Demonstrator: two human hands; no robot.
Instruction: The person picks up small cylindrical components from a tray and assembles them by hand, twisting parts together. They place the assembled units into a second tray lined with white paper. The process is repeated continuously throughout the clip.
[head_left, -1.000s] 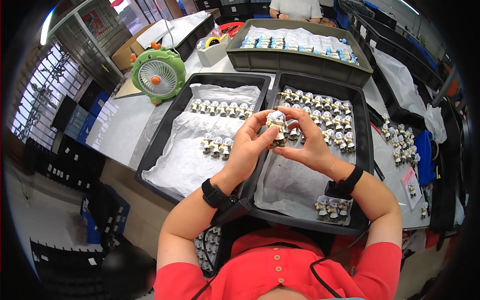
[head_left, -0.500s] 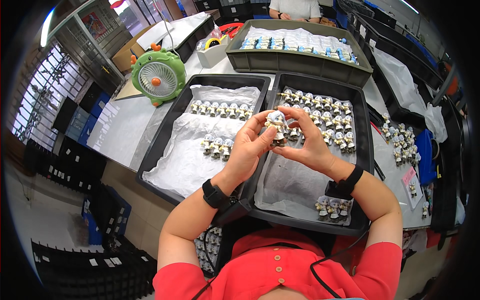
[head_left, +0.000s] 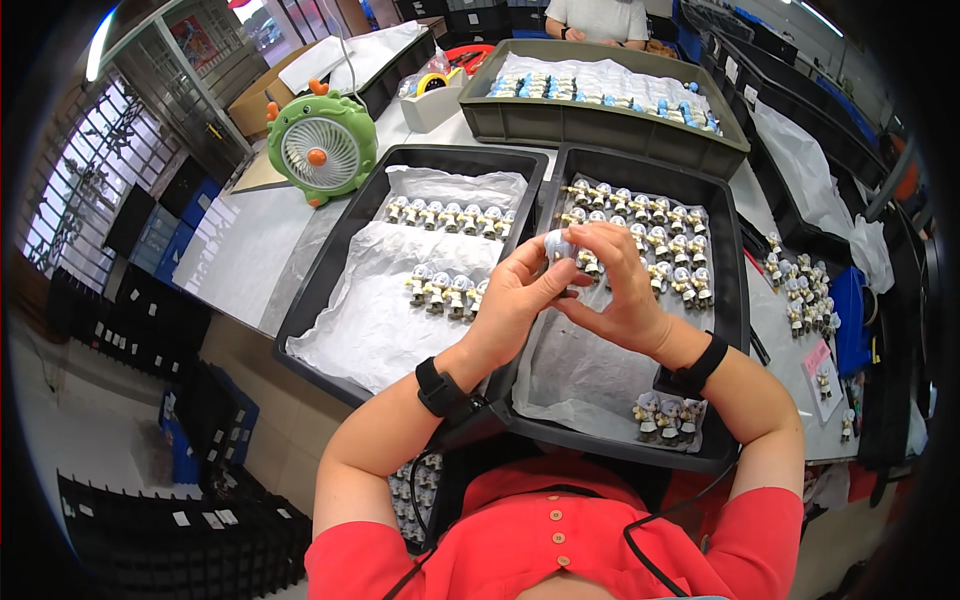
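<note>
A small figurine (head_left: 558,245) with pale hair is held up between my hands, over the inner edges of two black trays. My left hand (head_left: 515,305) grips it from the left with thumb and fingers. My right hand (head_left: 628,290) curls round its other side, fingertips at its head. Most of its body is hidden by my fingers. In the left tray (head_left: 330,268) similar figurines (head_left: 450,217) stand in two rows on white paper. The right tray (head_left: 735,300) has several rows of figurines (head_left: 660,240) at its far end and three figurines (head_left: 665,415) near me.
Beyond the trays stands a larger olive bin (head_left: 600,128) of blue and white figurines. A green fan (head_left: 322,148) is at the left, beside a white tape dispenser (head_left: 432,105). Loose figurines (head_left: 808,290) and a blue container (head_left: 852,320) lie at the right. Another person (head_left: 598,20) sits opposite.
The figurine has been turned between my hands; its front faced me before, and now mostly its pale hair shows. My right fingers have closed in over its head.
</note>
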